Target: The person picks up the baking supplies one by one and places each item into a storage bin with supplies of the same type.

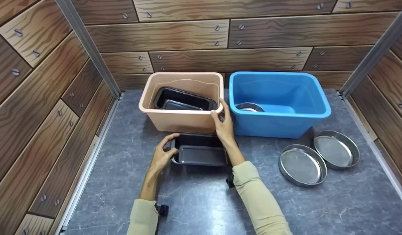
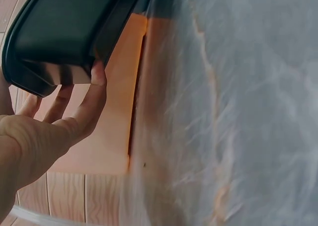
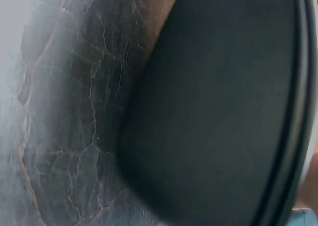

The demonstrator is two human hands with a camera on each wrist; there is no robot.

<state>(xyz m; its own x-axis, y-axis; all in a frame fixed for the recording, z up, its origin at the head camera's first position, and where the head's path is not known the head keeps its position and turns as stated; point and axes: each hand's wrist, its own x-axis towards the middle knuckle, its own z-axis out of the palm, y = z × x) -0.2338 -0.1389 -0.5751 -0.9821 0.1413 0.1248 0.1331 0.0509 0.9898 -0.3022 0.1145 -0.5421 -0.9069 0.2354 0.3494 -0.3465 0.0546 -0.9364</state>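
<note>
- The left hand [image 1: 161,155] grasps the near loaf pan [image 1: 202,155] by its left end, thumb at the rim; from the left wrist I can see fingertips against the outside of that end.
- The right hand [image 1: 225,129] has its thumb and fingers spread around the front right corner of the peach bin [image 1: 178,121], touching the rim; I cannot tell whether it truly grips there.
- That near loaf pan, dark and open side up, sits just in front of the peach bin, with the right wrist crossing over its right end.
- Inside the peach bin a second loaf pan [image 1: 184,98], also dark, lies at a slant.
- Just right of it stands the blue bin [image 1: 269,125], with a round metal pan [image 1: 253,106] partly visible at its left front.
- Farther right, two more shallow ones rest on the grey marbled tabletop [image 1: 109,182]: the nearer round pan [image 1: 302,164] and the farther round pan [image 1: 339,151], close together.
- Wood-patterned walls [image 1: 187,34] enclose the back and sides.
</note>
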